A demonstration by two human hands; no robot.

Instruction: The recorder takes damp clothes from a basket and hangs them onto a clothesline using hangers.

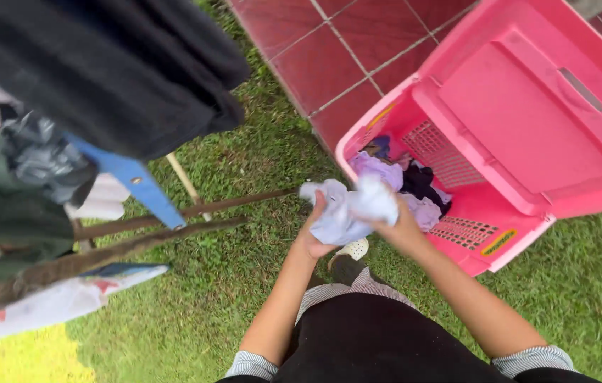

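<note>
From the head camera, looking straight down, I see both hands meeting at the centre of the frame around a crumpled pale cloth (347, 209). My left hand (313, 237) has its fingers curled up around the cloth's left side, thumb and fingertips pinching a fold near the top. My right hand (402, 228) is closed on the right side, fingers pressed together into the bunched fabric; the fingertips themselves are hidden behind it.

The cloth hangs in the air above the grass (244, 284), just left of the open pink basket (521, 128) that fills the right of the frame and rests partly on the red tiles (343, 50) at the top. More clothes (414, 181), lilac and dark, lie inside the basket.

I judge the cloth light, soft and limp, possibly damp, so it will sag and fold wherever it is unsupported; it is neither fragile nor slippery. The best hold would be an edge or two corners, so it opens flat.

At upper left, dark garments (124, 71) hang over a rack with a blue bar (138, 183).
</note>
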